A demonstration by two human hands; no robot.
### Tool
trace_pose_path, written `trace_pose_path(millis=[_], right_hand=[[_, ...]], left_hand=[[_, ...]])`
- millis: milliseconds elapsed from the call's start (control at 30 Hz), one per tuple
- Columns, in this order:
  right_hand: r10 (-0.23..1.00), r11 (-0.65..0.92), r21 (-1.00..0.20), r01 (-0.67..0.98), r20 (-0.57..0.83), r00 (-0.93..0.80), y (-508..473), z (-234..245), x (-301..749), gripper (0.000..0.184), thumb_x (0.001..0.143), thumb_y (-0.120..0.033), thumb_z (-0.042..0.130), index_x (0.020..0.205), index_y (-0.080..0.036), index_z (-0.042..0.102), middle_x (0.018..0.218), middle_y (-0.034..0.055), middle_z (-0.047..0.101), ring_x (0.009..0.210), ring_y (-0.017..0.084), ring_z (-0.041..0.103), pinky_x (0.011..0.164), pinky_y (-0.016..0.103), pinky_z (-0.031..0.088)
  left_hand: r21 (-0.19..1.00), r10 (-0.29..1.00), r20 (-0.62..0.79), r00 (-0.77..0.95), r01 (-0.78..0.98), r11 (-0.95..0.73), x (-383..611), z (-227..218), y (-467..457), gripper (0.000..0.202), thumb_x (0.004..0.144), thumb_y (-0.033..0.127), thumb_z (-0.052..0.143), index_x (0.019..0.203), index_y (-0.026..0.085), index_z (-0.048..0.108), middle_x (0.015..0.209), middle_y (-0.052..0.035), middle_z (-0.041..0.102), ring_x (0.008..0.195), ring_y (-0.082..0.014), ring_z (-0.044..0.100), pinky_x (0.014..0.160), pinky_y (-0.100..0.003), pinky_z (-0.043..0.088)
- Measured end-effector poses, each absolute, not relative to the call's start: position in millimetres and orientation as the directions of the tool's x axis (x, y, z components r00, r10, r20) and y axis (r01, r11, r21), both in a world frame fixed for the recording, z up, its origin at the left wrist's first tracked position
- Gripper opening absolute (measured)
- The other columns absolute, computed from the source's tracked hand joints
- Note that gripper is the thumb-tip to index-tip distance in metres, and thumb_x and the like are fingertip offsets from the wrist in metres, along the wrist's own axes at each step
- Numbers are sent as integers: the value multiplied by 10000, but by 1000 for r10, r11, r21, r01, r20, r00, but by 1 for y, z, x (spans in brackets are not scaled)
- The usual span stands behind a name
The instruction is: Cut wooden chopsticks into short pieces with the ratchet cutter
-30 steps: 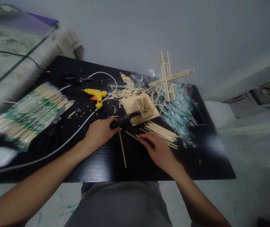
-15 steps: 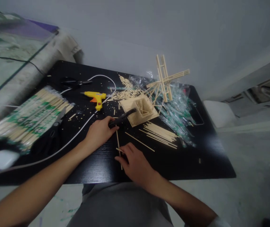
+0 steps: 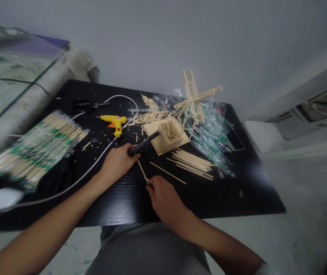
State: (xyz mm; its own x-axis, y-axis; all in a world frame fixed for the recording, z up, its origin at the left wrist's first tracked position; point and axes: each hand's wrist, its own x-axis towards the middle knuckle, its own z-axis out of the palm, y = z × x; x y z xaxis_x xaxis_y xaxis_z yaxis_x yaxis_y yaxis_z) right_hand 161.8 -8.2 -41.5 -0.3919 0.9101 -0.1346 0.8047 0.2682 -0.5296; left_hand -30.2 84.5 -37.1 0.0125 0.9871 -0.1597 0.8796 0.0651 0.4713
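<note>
Left hand [image 3: 117,162]: my grip is closed round the handle of the black cutter [image 3: 144,143], whose tip points toward the wooden box [image 3: 167,133].
Right hand [image 3: 163,195]: my grip is narrow, fingertips pinching the near end of a thin stick [image 3: 141,170].
Stick: it lies flat on the tabletop [image 3: 238,183], far end just beside my left thumb.
Care: I judge it best to press the stick flat and hold my fingertips clear of the cutter.
Nearby: loose sticks [image 3: 192,160], glue gun [image 3: 114,122].
</note>
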Motion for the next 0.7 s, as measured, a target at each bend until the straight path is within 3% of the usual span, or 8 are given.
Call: trace_pose_path(millis=[200,300,500,633,700], right_hand=[[917,300,-321,898,-164,-365,-7,-41,162,114,1036,-132,485,974,-176,570,928,129,683,828,260,700,661,341,528],[909,320,-276,906,-179,-376,-5,-39,165,130,1042,-121,458,991,-185,559,930,122,684,791,245,703,607,319,495],[923,281,-398,873,-139,-360,3,-30,184,121,1058,-133,445,986,-183,528,949,117,670,779,244,684,648,335,451],[932,255,-554,792,-78,-354,6,-22,194,130,1062,-153,432,954,-207,481,908,65,631,707,202,619,621,317,399],[932,232,-659,716,-60,-358,6,-17,196,130,1056,-154,427,949,-215,465,879,39,607,695,190,593,622,309,400]], left_hand=[[476,988,-147,45,879,30,-33,-33,85,261,893,445,642,958,220,756,850,-73,792,800,-286,741,702,-339,490],[505,994,-103,22,863,34,-35,-30,85,277,898,462,628,932,221,760,758,-45,762,705,-245,705,652,-313,456],[721,996,0,-90,690,62,-39,-24,85,417,861,582,641,775,190,749,605,9,649,585,-172,575,567,-275,389],[884,991,-72,-116,453,117,-37,-16,81,404,792,550,736,645,176,685,473,48,497,469,-115,440,484,-253,329],[931,988,-106,-111,338,138,-35,-6,78,386,781,517,761,625,180,656,458,50,491,434,-102,421,450,-246,320]])
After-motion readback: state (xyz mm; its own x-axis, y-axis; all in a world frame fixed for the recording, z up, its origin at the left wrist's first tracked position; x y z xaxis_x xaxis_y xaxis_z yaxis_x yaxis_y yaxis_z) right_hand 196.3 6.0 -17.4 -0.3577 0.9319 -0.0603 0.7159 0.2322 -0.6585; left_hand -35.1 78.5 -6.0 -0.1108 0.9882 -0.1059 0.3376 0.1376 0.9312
